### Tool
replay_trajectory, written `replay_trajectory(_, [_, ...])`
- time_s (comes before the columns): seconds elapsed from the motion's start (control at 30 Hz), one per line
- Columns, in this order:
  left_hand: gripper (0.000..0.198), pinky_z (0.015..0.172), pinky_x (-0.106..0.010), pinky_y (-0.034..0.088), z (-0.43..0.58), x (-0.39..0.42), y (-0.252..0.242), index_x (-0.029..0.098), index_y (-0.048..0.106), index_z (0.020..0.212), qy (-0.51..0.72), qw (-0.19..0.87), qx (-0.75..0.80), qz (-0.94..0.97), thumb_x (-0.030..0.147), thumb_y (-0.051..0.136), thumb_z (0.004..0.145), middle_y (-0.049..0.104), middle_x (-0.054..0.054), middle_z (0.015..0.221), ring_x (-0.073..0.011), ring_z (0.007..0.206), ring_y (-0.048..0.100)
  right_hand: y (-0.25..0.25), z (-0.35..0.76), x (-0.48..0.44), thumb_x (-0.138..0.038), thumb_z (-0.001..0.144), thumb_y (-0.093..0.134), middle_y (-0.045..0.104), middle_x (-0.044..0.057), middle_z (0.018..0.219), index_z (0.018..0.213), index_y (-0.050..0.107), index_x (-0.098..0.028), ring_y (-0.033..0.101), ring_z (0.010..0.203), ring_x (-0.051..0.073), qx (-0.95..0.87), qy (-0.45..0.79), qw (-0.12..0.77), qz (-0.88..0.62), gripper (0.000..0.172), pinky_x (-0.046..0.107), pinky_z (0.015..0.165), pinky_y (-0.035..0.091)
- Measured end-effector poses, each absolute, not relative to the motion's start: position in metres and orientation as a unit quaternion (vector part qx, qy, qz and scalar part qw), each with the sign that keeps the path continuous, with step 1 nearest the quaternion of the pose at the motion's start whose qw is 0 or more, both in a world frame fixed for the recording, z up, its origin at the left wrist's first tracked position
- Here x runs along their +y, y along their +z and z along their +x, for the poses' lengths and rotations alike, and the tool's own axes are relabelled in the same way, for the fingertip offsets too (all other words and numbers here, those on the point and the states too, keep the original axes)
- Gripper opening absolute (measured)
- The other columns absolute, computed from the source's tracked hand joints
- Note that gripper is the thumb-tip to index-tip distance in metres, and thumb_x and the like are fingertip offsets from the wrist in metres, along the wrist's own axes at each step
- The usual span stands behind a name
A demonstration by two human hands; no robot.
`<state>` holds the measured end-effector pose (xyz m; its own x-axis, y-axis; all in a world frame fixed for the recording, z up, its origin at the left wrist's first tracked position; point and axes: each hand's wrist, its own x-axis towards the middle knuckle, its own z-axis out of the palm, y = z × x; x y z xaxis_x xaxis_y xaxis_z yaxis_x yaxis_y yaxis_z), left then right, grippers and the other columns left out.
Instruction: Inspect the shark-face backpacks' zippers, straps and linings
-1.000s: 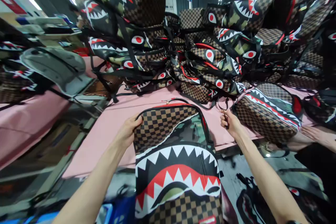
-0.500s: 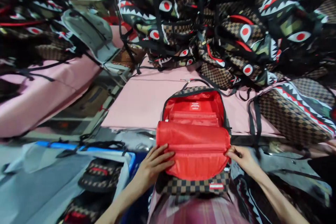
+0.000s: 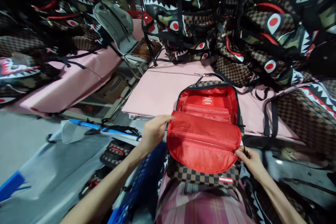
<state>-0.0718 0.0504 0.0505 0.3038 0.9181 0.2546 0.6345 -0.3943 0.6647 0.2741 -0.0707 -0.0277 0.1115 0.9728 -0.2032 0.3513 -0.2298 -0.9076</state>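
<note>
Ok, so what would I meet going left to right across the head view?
Shark-print bag at the far left, grey chair backrest, left hand, open red-lined backpack, right hand, checkered backpack at the right edge.

Grey chair (image 3: 111, 24) near two pink-covered tables (image 3: 149, 87)

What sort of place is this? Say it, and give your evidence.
Probably a bag workshop or packing room: matching shark-print backpacks heaped high on a pink-covered table, an open red-lined backpack before the person, and a blue crate holding checkered goods.
</note>
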Motion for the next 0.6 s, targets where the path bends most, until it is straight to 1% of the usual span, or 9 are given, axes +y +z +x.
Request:
replay_trajectory(0.07, [0.037, 0.092, -0.029, 0.042, -0.036, 0.089, 0.062, 0.02, 0.065, 0.103, 0.249, 0.232, 0.481, 0.808, 0.015, 0.036, 0.079, 0.066, -0.003, 0.105, -0.0174, 0.099, 0.059, -0.03, 0.269, -0.072, -0.055, 0.071, 0.054, 0.045, -0.002, 0.049, 0.052, 0.048, -0.018, 0.041, 0.048, 0.011, -0.52, 0.439, 0.351, -0.643, 0.042, 0.023, 0.049, 0.035])
replay_trajectory(0.13, [0.035, 0.095, -0.029, 0.039, 0.005, 0.122, 0.065, 0.019, 0.063, 0.105, 0.133, 0.261, 0.453, 0.842, 0.023, 0.035, 0.085, 0.063, -0.004, 0.112, -0.0186, 0.105, 0.056, -0.03, 0.266, -0.076, -0.054, 0.073, 0.053, 0.045, -0.002, 0.049, 0.054, 0.05, -0.018, 0.042, 0.048, 0.011, -0.53, 0.439, 0.344, -0.638, 0.042, 0.023, 0.049, 0.035])
replay_trajectory(0.17, [0.036, 0.093, -0.029, 0.04, 0.024, 0.132, 0.064, 0.018, 0.064, 0.103, 0.064, 0.28, 0.442, 0.849, 0.027, 0.033, 0.087, 0.064, -0.006, 0.11, -0.0192, 0.103, 0.057, -0.028, 0.267, -0.079, -0.053, 0.074, 0.053, 0.046, -0.002, 0.049, 0.055, 0.051, -0.017, 0.042, 0.048, 0.011, -0.535, 0.437, 0.34, -0.638, 0.041, 0.023, 0.049, 0.035])
replay_trajectory(0.23, [0.038, 0.081, -0.027, 0.045, 0.05, 0.139, 0.057, 0.015, 0.068, 0.086, -0.023, 0.31, 0.41, 0.858, 0.034, 0.036, 0.088, 0.069, -0.008, 0.092, -0.0201, 0.088, 0.063, -0.018, 0.275, -0.084, -0.05, 0.076, 0.055, 0.048, -0.002, 0.05, 0.056, 0.053, -0.017, 0.044, 0.049, 0.011, -0.557, 0.429, 0.327, -0.631, 0.038, 0.022, 0.05, 0.036])
replay_trajectory(0.3, [0.04, 0.073, -0.026, 0.047, 0.061, 0.13, 0.049, 0.015, 0.069, 0.075, -0.07, 0.325, 0.374, 0.866, 0.039, 0.039, 0.087, 0.07, -0.008, 0.08, -0.02, 0.077, 0.064, 0.002, 0.29, -0.082, -0.046, 0.077, 0.056, 0.051, -0.001, 0.051, 0.056, 0.056, -0.017, 0.046, 0.051, 0.012, -0.597, 0.411, 0.31, -0.615, 0.036, 0.022, 0.05, 0.036])
replay_trajectory(0.43, [0.044, 0.076, -0.034, 0.045, 0.056, 0.09, 0.048, 0.021, 0.068, 0.087, -0.097, 0.306, 0.333, 0.887, 0.042, 0.03, 0.09, 0.069, -0.008, 0.093, -0.0247, 0.087, 0.064, 0.055, 0.304, -0.032, -0.04, 0.086, 0.046, 0.059, 0.002, 0.061, 0.07, 0.063, -0.019, 0.054, 0.059, 0.015, -0.643, 0.282, 0.328, -0.631, 0.032, 0.023, 0.058, 0.042])
replay_trajectory(0.5, [0.046, 0.077, -0.037, 0.044, 0.056, 0.071, 0.055, 0.023, 0.067, 0.091, -0.098, 0.283, 0.331, 0.895, 0.043, 0.026, 0.09, 0.069, -0.008, 0.096, -0.0267, 0.09, 0.063, 0.069, 0.289, 0.016, -0.036, 0.089, 0.042, 0.065, 0.006, 0.085, 0.091, 0.065, -0.019, 0.059, 0.078, 0.017, -0.717, 0.217, 0.275, -0.602, 0.029, 0.025, 0.071, 0.044])
replay_trajectory(0.57, [0.048, 0.076, -0.039, 0.045, 0.058, 0.057, 0.061, 0.023, 0.067, 0.093, -0.104, 0.259, 0.345, 0.896, 0.045, 0.025, 0.09, 0.069, -0.009, 0.096, -0.0278, 0.09, 0.064, 0.069, 0.257, 0.064, -0.032, 0.089, 0.043, 0.061, 0.007, 0.11, 0.114, 0.057, -0.022, 0.057, 0.098, 0.019, -0.781, 0.143, 0.121, -0.596, 0.031, 0.026, 0.081, 0.042])
replay_trajectory(0.6, [0.048, 0.075, -0.039, 0.045, 0.059, 0.053, 0.061, 0.023, 0.067, 0.094, -0.107, 0.249, 0.356, 0.894, 0.047, 0.025, 0.09, 0.069, -0.01, 0.095, -0.028, 0.089, 0.064, 0.064, 0.239, 0.082, -0.033, 0.086, 0.048, 0.062, 0.007, 0.11, 0.113, 0.057, -0.022, 0.057, 0.099, 0.02, -0.792, 0.142, 0.092, -0.587, 0.031, 0.026, 0.08, 0.042])
